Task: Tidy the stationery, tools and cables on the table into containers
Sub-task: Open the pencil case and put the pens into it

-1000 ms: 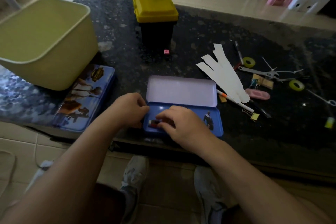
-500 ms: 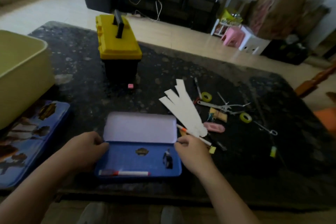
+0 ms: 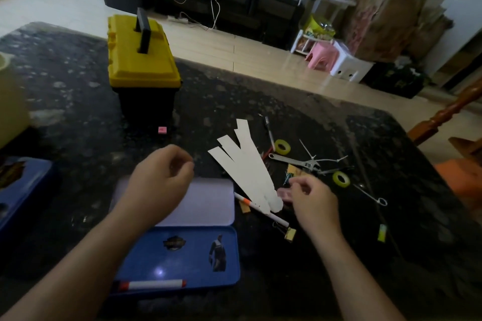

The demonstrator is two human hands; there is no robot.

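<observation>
An open blue tin pencil case (image 3: 182, 255) lies at the table's near edge, its pale lid (image 3: 208, 203) folded back. A red-and-white marker (image 3: 152, 284) rests along its front wall. My left hand (image 3: 161, 177) hovers above the lid, fingers loosely curled, holding nothing. My right hand (image 3: 310, 200) hangs over the clutter to the right, fingers apart and empty, beside a pink eraser (image 3: 283, 194). An orange-tipped white pen (image 3: 260, 210) lies under white paper strips (image 3: 247, 167). Farther right lie a wrench (image 3: 294, 160), two yellow tape rolls (image 3: 282, 146) (image 3: 341, 179) and cable ties (image 3: 326, 160).
A shut yellow-and-black toolbox (image 3: 143, 68) stands at the back left, a small pink cube (image 3: 162, 130) in front of it. A pale green bin (image 3: 7, 101) and a second blue tin (image 3: 20, 185) sit at the far left. A binder clip (image 3: 288, 232) lies near my right wrist.
My left hand has lifted off the case's left edge and moved up over the lid. My right hand has shifted right toward the eraser. The marker stays in the case.
</observation>
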